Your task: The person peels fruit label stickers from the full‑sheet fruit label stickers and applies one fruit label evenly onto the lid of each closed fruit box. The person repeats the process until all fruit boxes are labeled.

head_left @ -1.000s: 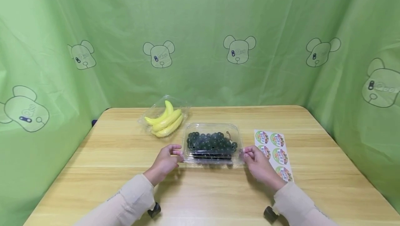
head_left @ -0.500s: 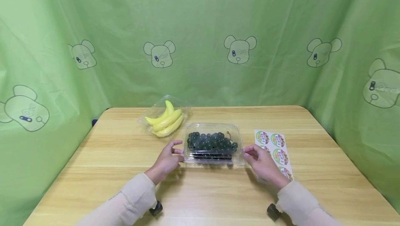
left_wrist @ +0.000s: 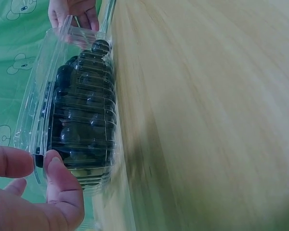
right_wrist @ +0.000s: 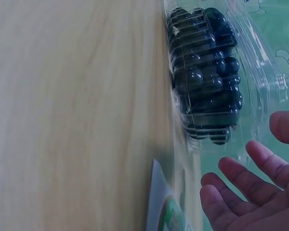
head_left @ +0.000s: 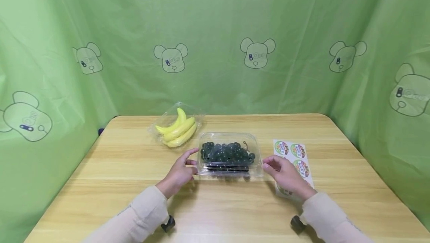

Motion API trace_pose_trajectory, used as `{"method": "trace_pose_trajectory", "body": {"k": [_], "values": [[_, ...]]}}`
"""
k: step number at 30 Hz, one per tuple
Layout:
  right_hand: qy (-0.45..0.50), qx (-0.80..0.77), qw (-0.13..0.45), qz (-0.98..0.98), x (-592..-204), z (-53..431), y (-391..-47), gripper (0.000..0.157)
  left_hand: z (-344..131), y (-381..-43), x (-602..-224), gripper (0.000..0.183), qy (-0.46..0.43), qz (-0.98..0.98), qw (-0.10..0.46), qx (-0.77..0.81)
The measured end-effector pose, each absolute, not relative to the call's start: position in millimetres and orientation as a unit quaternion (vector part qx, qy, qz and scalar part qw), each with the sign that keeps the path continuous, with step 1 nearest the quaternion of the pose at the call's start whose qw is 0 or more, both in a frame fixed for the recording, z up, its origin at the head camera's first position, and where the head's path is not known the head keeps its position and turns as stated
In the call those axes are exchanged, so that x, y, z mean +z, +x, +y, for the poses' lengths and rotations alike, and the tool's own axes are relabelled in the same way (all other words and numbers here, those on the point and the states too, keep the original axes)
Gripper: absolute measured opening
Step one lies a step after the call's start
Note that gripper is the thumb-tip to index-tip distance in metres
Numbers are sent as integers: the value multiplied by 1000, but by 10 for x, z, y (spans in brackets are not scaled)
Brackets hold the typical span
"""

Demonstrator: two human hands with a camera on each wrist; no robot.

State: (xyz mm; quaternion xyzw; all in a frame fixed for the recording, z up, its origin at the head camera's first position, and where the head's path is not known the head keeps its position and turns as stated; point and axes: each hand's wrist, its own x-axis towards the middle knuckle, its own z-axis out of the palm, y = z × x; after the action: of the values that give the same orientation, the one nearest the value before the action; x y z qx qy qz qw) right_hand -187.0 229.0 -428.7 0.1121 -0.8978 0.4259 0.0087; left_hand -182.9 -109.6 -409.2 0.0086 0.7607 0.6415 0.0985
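A clear plastic clamshell container (head_left: 228,135) stands mid-table, its lid lying over a bunch of dark grapes (head_left: 226,154). My left hand (head_left: 179,172) is at its left end; in the left wrist view the thumb and one finger pinch the rim corner from either side. At the opposite end, my right hand (head_left: 285,175) has its fingers spread, fingertips just off the container's edge in the right wrist view. Under and beside that hand lies a sheet of round fruit stickers (head_left: 297,157), partly covered by the hand.
Bananas (head_left: 179,133) in a clear plastic wrapping (head_left: 158,121) lie at the back left of the wooden table (head_left: 228,213). Green cloth (head_left: 215,86) with bear-head prints encloses the back and both sides.
My right hand has drawn back slightly to the right, its fingers leaving the container's edge. The left index finger has straightened upward along the left end. The container stays in place.
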Motion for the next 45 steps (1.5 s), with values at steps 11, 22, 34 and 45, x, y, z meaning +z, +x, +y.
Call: {"method": "trace_pose_trajectory", "body": {"k": [11,22,34,45], "values": [[104,389,17,-915,-4221,2504,-1918,30,-1096,-1842,-4104,71,20,760,100,642],[101,373,19,-922,-4235,2783,-2041,38,-1104,-1870,-4105,73,23,757,107,644],[104,348,-14,-932,-4249,2898,-2057,45,-1110,-1886,-4089,73,26,756,108,645],[159,297,-27,-941,-4309,3078,-2088,60,-1131,-1871,-4113,74,26,752,117,649]]}}
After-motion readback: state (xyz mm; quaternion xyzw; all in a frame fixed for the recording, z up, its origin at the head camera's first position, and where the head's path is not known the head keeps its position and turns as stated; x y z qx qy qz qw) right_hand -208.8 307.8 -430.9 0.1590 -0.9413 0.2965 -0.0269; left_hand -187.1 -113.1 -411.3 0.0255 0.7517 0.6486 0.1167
